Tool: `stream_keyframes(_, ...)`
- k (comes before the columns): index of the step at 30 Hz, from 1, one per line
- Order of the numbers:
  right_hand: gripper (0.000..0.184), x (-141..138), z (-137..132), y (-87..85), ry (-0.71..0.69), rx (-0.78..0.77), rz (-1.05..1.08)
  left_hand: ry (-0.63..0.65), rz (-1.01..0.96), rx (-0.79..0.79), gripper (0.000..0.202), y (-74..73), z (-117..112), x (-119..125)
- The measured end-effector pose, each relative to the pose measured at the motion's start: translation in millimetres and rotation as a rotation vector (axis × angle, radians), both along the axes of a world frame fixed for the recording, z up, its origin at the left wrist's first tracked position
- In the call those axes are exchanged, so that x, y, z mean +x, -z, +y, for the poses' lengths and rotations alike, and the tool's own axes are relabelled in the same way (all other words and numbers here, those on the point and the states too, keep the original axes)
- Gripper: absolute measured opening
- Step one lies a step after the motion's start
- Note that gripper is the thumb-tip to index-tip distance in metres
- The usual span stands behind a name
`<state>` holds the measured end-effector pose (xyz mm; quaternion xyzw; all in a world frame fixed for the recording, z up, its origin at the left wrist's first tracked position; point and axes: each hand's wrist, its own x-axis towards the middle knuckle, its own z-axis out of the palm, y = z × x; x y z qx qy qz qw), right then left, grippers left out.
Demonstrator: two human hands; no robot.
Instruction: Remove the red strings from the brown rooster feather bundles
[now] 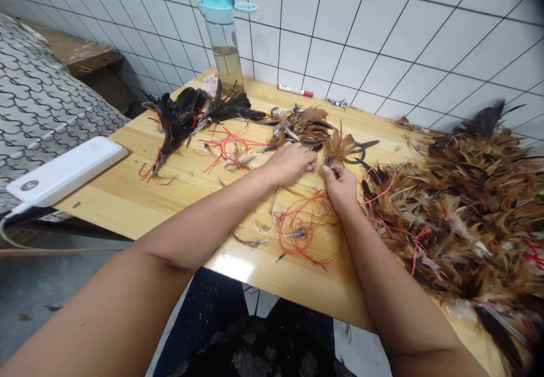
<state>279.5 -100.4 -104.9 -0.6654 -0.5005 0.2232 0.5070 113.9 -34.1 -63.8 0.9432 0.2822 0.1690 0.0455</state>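
My right hand (341, 188) pinches a small bunch of brown feathers (338, 148) by its base, with the tips fanning upward. Beside it, my left hand (292, 163) is closed with its fingers curled down; whatever they hold, if anything, is hidden. Just behind the left hand lies a pile of brown feathers (304, 123). Black-handled scissors (361, 151) rest on the table behind my right hand. Between my forearms, loose red string (308, 229) lies in tangled loops near the front edge.
A large heap of brown feathers (480, 195) covers the table's right side. Black feather bunches (182, 117) and more red string (227, 145) lie left. Against the tiled wall stand a water bottle (225, 42) and a red-capped marker (295, 90). A white power bank (68, 170) sits at the left edge.
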Motion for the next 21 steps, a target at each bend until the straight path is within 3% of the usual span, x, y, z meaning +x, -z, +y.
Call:
stream_keyframes(6, 0.020, 0.8, 1.2, 3.4, -0.089, 0.039, -0.111, 0.101, -0.054, 0.007, 0.012, -8.2, -0.2, 0.0)
stream_keyframes(10, 0.015, -0.3, 0.3, 1.5, -0.163, 0.027, -0.172, 0.119, -0.079, -0.008, 0.010, -10.6, 0.3, -2.2)
stream_keyframes(21, 0.016, -0.5, -0.2, 0.7, -0.201, 0.030, -0.182, 0.138, -0.148, -0.043, 0.009, -11.4, -1.3, -4.5)
